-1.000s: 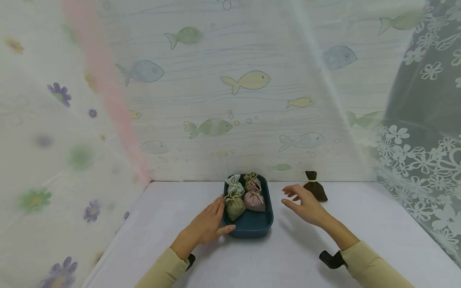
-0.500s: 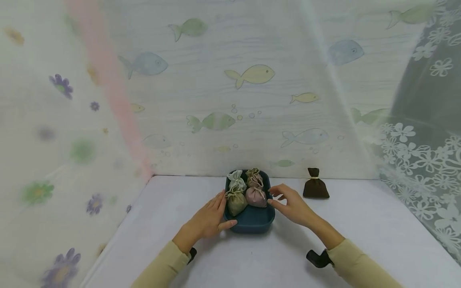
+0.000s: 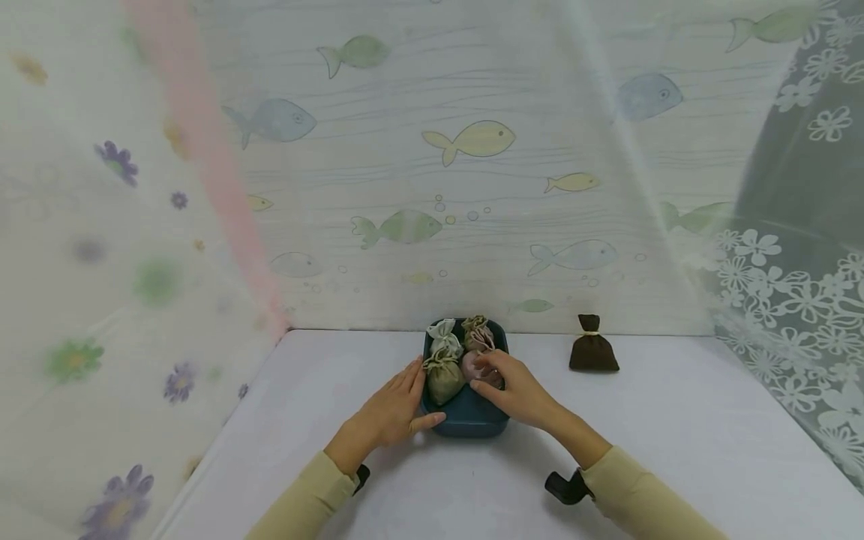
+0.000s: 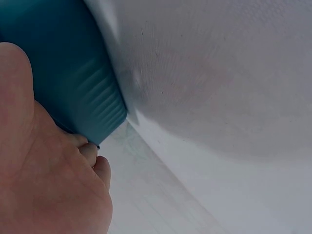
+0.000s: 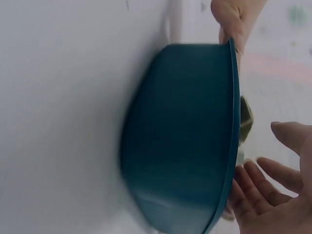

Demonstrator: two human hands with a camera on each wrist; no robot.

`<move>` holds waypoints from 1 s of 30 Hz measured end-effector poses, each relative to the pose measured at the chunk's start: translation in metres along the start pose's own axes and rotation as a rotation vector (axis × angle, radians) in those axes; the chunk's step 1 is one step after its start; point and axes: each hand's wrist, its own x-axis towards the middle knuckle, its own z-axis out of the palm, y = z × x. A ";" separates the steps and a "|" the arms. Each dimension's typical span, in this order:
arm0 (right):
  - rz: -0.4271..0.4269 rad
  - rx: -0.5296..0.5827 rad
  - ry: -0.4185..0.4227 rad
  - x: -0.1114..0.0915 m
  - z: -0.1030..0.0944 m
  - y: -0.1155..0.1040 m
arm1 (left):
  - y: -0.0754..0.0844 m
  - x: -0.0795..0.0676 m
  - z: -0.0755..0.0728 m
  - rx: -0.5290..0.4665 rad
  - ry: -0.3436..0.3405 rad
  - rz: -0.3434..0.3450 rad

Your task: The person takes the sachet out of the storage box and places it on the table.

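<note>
A dark blue rectangular basin (image 3: pixel 470 422) holds several small drawstring pouches: an olive pouch (image 3: pixel 445 384), a pale pouch (image 3: pixel 443 337) behind it, a patterned brownish pouch (image 3: pixel 478 335) and a pink pouch (image 3: pixel 470 367). My left hand (image 3: pixel 381 416) lies along the basin's left side, its thumb at the front rim. Over the right rim reaches my right hand (image 3: pixel 518 390), fingers bent and thumb apart, right at the pink pouch, which it partly covers. In the right wrist view the right hand's fingers (image 5: pixel 258 187) spread past the rim; contact with the pouch is hidden there.
A dark brown tied pouch (image 3: pixel 594 352) stands on the white table (image 3: pixel 337 360) to the right, near the back. Behind the table hangs a fish-print curtain (image 3: pixel 378 172); a flowered curtain (image 3: pixel 115 300) closes the left side.
My right hand has moved left from beside the brown pouch, over the basin's right rim to the pink pouch. The left hand stays on the basin. The head view has shifted slightly.
</note>
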 end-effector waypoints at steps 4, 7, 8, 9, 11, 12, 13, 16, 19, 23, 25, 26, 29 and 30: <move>-0.021 0.007 0.004 0.007 0.009 -0.002 | 0.000 0.000 -0.002 0.000 -0.008 -0.006; -0.031 0.003 0.011 0.011 0.014 -0.003 | 0.000 0.000 -0.003 -0.001 -0.008 -0.006; -0.032 0.004 0.012 0.013 0.016 -0.004 | 0.000 0.000 -0.003 -0.001 -0.009 -0.005; -0.030 0.004 0.014 0.014 0.017 -0.004 | 0.000 0.000 -0.003 -0.001 -0.008 -0.004; -0.023 0.007 0.017 0.017 0.020 -0.005 | 0.000 0.000 -0.003 -0.001 -0.004 0.000; -0.017 0.011 0.018 0.018 0.021 -0.005 | 0.000 -0.001 -0.004 -0.001 -0.003 0.002; -0.007 0.017 0.017 0.019 0.022 -0.005 | 0.001 -0.001 -0.005 -0.003 -0.003 0.006; 0.026 0.021 0.019 0.022 0.026 -0.005 | 0.003 -0.003 -0.008 0.001 -0.010 0.007; 0.054 0.030 0.022 0.024 0.029 -0.005 | 0.005 -0.003 -0.009 0.000 -0.010 0.004; 0.068 0.021 0.045 0.028 0.034 -0.002 | 0.003 -0.003 -0.007 -0.013 0.004 0.015; 0.071 0.012 0.056 0.030 0.036 0.000 | 0.003 -0.004 -0.007 -0.017 0.009 0.023; 0.075 0.009 0.061 0.031 0.037 0.001 | 0.003 -0.004 -0.007 -0.018 0.011 0.024; 0.081 0.000 0.072 0.033 0.039 0.003 | 0.003 -0.004 -0.005 -0.021 0.019 0.023; 0.080 -0.006 0.077 0.034 0.040 0.004 | 0.002 -0.004 -0.004 -0.016 0.017 0.021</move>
